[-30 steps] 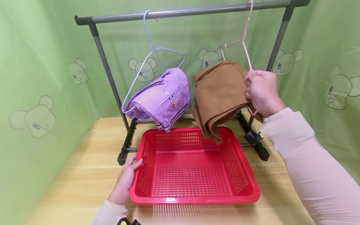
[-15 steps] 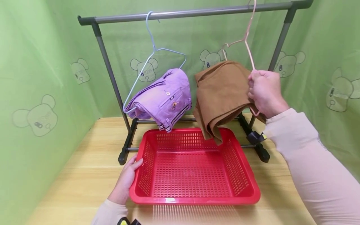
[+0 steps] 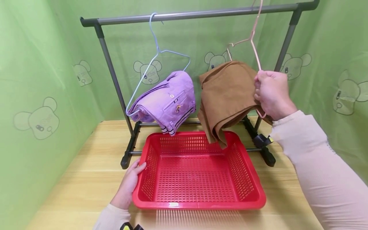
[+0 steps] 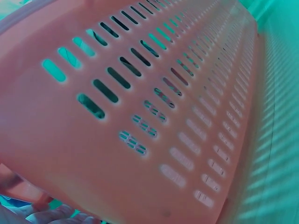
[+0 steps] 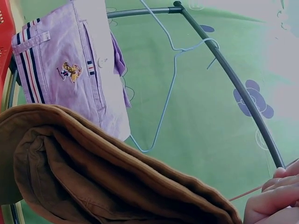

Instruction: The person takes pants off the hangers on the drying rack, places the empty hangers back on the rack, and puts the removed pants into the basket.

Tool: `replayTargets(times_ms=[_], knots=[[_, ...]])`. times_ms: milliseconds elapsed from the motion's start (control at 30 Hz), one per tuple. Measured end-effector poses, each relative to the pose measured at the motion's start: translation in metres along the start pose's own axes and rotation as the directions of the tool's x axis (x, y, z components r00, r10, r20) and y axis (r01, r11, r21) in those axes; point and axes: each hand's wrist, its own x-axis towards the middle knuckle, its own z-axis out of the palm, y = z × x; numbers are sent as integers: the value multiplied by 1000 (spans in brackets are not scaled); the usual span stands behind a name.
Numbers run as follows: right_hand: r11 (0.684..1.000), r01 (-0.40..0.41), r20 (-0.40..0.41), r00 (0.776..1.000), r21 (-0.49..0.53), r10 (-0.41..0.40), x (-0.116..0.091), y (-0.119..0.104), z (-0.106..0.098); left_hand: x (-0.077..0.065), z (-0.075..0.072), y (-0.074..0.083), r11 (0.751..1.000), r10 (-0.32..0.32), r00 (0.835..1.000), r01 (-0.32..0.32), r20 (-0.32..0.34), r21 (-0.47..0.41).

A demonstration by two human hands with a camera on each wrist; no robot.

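My right hand (image 3: 272, 92) grips the right arm of a pink wire hanger (image 3: 254, 48). Folded brown trousers (image 3: 227, 92) drape over that hanger, their lower folds hanging in front of the basket's back rim. In the right wrist view, fingers (image 5: 275, 198) show at the lower right, beside the brown cloth. The hanger's hook crosses the rail, and its top is cut off by the frame. At the lower left, my left hand (image 3: 127, 183) holds the left rim of a red plastic basket (image 3: 198, 205), thumb over the edge. Its other fingers are mostly hidden. Slotted basket wall (image 4: 60, 135) fills the left wrist view.
Lilac trousers (image 3: 178, 92) hang on a blue wire hanger (image 3: 143, 70), left of the brown ones. The grey rail (image 3: 198, 14) belongs to a rack whose black feet (image 3: 127, 156) flank the basket. Wooden tabletop (image 3: 77, 191) lies beneath; green patterned cloth (image 3: 51, 80) surrounds it.
The head view has shifted slightly, moving the rack a little rightward in the picture. Both hands keep their holds, and the basket and trousers stay nearly where they were.
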Motion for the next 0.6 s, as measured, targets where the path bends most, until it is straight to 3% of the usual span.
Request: replayTargets(times_ms=[600], knots=[[1000,22,1,1000,11,-22,-5,-5,0,1,0,-1,1000,-6,1000,6,-6,-7]])
